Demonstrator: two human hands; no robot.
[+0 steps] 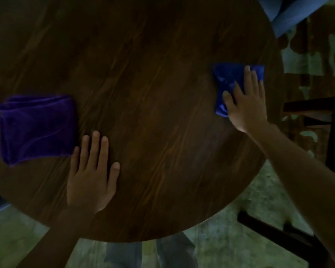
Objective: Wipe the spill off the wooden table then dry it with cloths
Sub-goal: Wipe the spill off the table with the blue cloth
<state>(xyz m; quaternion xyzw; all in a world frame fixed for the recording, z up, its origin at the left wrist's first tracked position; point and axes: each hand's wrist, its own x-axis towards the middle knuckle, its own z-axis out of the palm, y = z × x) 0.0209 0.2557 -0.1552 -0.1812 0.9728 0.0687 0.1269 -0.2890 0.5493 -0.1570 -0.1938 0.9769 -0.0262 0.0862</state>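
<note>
A round dark wooden table (pixel 153 93) fills the head view. My right hand (pixel 248 101) presses flat on a crumpled blue cloth (pixel 228 78) near the table's right edge. A folded purple cloth (pixel 35 128) lies at the left side of the table. My left hand (pixel 93 171) rests flat on the bare wood just right of the purple cloth, fingers spread, its little finger close to the cloth's corner. A faint sheen shows on the wood below the blue cloth; no clear spill can be told in the dim light.
A dark wooden chair (pixel 333 117) stands to the right of the table, with another dark bar (pixel 275 233) low at the right. Blue fabric (pixel 290 14) shows at the top right. Mottled floor (pixel 230 229) lies below the table's near edge.
</note>
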